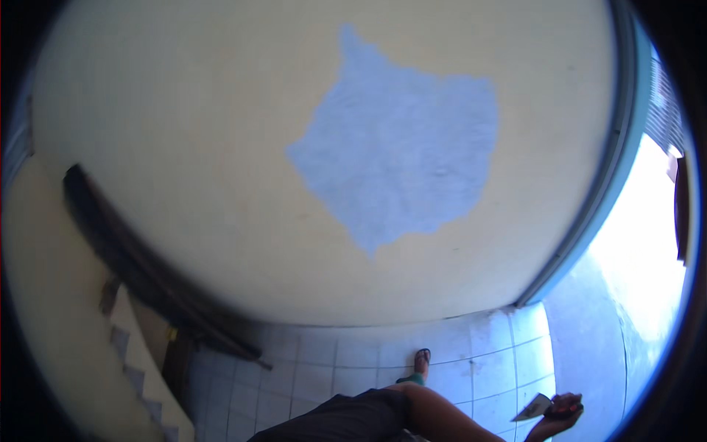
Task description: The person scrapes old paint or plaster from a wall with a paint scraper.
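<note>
My right hand [557, 420] is low at the right, with its fingers wrapped round the handle of a putty knife [533, 407]. The blade is flat and pale with some darker marks, and it points left, clear of the wall. A bit of red shows at the handle between the fingers. My left hand is out of view. In front of me stands a cream wall [221, 147] with a large, jagged, bluish-white patch [405, 147] spread on it. Faint streaks run across the patch.
A long dark board-like object [132, 258] leans at the left. Beside it is a pale zigzag, stair-like edge [136, 376]. White floor tiles [313, 357] lie below, with a sandalled foot [421, 361] on them. A bluish-green frame [589, 228] borders a bright opening at right.
</note>
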{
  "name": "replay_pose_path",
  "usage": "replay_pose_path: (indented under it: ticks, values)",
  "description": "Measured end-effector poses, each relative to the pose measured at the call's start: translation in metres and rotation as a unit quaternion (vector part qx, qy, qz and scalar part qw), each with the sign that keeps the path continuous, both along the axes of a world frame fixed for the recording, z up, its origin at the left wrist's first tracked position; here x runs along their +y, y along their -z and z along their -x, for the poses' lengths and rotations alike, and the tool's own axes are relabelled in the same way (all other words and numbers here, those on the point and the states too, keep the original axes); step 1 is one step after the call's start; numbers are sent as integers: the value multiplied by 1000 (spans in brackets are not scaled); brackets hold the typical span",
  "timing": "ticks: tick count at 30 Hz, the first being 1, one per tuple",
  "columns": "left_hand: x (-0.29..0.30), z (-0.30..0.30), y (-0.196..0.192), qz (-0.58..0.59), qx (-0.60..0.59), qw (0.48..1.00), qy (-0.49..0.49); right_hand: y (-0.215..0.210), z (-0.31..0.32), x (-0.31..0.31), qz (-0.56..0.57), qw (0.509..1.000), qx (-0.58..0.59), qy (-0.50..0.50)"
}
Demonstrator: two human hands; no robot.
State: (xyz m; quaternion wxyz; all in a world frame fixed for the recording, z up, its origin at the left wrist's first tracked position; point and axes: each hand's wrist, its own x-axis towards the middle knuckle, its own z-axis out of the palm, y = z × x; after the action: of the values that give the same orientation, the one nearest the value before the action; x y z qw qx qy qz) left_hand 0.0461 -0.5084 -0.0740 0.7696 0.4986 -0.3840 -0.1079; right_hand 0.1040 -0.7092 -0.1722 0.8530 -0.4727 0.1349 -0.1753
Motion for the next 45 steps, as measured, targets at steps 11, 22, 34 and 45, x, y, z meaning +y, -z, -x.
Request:
replay_pose_path:
  ticks: [11,22,34,45]
  values:
    - [94,-94,136,-208,371,901,87,-39,-99,122,-289,912,-282,-74]
    - [182,-186,78,289,346,816,-362,-48,-153,241,-186,841,-298,-412]
    - [177,-256,53,-59,306,777,-547,-22,-251,202,83,680,33,-728]
    - [159,-268,49,84,285,731,-614,-11,-283,239,144,663,-49,-733]
